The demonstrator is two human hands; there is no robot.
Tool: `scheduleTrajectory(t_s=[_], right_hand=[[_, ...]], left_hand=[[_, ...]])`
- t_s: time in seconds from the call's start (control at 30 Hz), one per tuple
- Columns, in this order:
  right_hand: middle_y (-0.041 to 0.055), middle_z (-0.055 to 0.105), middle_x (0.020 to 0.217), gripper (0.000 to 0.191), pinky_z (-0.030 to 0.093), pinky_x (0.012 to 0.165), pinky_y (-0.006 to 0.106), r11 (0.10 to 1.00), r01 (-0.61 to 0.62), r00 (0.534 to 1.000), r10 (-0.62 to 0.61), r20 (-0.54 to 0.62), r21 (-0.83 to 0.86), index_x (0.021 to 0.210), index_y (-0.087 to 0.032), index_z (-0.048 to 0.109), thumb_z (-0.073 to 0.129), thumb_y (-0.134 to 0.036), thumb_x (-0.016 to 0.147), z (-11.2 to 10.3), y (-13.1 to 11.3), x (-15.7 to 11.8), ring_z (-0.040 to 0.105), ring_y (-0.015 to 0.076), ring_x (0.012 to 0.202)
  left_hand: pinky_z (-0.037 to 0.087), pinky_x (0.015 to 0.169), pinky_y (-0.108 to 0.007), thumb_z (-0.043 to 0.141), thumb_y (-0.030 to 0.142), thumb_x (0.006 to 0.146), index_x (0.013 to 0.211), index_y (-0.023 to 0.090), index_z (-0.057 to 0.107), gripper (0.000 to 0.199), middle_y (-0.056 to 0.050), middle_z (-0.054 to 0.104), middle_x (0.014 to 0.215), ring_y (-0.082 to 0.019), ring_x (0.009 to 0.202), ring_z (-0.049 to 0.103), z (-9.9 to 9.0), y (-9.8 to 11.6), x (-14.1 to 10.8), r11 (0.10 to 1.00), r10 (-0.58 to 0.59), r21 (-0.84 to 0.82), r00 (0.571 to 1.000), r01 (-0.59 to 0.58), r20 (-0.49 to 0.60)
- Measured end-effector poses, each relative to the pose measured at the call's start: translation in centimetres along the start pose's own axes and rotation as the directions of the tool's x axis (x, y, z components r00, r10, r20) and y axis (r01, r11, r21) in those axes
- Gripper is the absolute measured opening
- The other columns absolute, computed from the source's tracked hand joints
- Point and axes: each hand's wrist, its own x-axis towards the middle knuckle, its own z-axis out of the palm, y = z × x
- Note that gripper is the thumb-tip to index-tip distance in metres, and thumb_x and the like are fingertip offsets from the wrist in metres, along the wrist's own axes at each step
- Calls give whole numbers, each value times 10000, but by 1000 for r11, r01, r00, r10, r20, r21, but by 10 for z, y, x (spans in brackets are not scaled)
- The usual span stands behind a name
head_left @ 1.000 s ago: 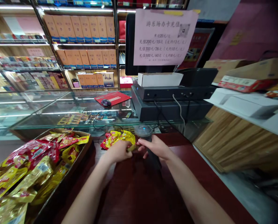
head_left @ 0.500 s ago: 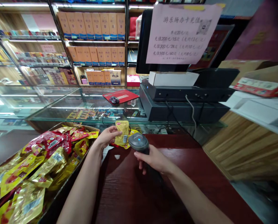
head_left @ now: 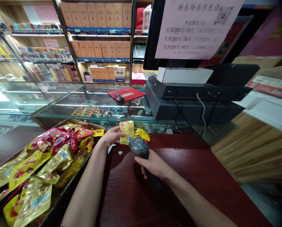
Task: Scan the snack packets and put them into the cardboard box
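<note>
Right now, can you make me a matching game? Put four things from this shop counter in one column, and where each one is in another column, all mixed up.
Things:
1. yellow snack packet
2. handheld scanner
3. computer mouse
4. gold snack packets

Places:
A. on the red mat
B. in the dark tray
C. in the right hand
D. in the left hand

Right pairs: 1-D, 2-C, 3-A, 4-B

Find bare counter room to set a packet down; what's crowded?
Widest patch: the dark-red counter right of the right hand on the barcode scanner, out to the wooden panel. Narrower strip: between the scanner and the packet tray's rim. Crowded: tray and behind the left hand, around the yellow packets.
</note>
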Motion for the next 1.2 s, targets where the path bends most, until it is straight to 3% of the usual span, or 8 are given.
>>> scheduleTrajectory(t_s=[0.2, 0.77, 0.9, 0.97, 1.07, 1.13, 1.2], right_hand=[[-61, 521, 410, 215, 358, 346, 173, 1000, 0, 1000, 0, -8, -3, 703, -175, 474, 579, -342, 788, 0, 0, 0, 495, 92, 315], [-63, 525, 423, 230, 385, 342, 180, 999, -11, 1000, 11, 1, 32, 719, -176, 469, 587, -366, 774, -1, -4, -2, 504, 93, 317], [-60, 539, 445, 272, 396, 344, 190, 999, -7, 1000, 7, 6, 54, 789, -164, 494, 610, -409, 762, -1, -15, -11, 509, 97, 324], [-55, 556, 482, 316, 407, 344, 200, 997, 29, 1000, -29, -7, 78, 823, -164, 504, 629, -444, 742, 0, -20, -15, 511, 98, 335], [-49, 574, 527, 356, 421, 351, 208, 992, 62, 998, -58, -39, 113, 831, -173, 511, 659, -470, 703, 1, -26, -22, 521, 99, 356], [-50, 557, 487, 368, 407, 356, 201, 994, 44, 999, -40, -36, 102, 792, -172, 502, 658, -491, 696, 0, -28, -24, 518, 100, 349], [-41, 555, 458, 387, 389, 357, 195, 996, 40, 999, -39, -12, 77, 762, -168, 493, 643, -520, 706, 0, -28, -25, 513, 99, 339]], left_hand=[[572, 641, -317, 816, 213, 598, 1034, 155, 608, 486, -100, 707, 970, -189, 716, 692, -4, -2, 1, 1000, -6, 22, 1000, 5, 13], [545, 581, -276, 820, 227, 563, 1060, 155, 609, 546, -92, 708, 936, -176, 683, 675, 6, 5, -6, 999, 1, 32, 1000, -1, -3], [524, 622, -269, 797, 254, 589, 973, 144, 609, 441, -71, 707, 858, -173, 705, 670, 19, 3, -9, 992, 89, 94, 993, -81, -81], [512, 647, -258, 767, 252, 617, 923, 139, 596, 367, -57, 698, 816, -160, 712, 660, 28, 5, -18, 965, 222, 177, 961, -193, -164], [500, 665, -242, 706, 245, 666, 905, 153, 576, 287, -38, 680, 812, -142, 716, 644, 37, 19, -46, 855, 458, 391, 850, -342, -259], [494, 667, -237, 675, 253, 688, 926, 168, 580, 270, -34, 674, 836, -141, 721, 640, 35, 36, -75, 749, 575, 566, 761, -343, -300], [489, 672, -239, 663, 276, 697, 936, 178, 597, 267, -37, 680, 859, -150, 738, 643, 27, 56, -108, 658, 639, 704, 693, -268, -334]])
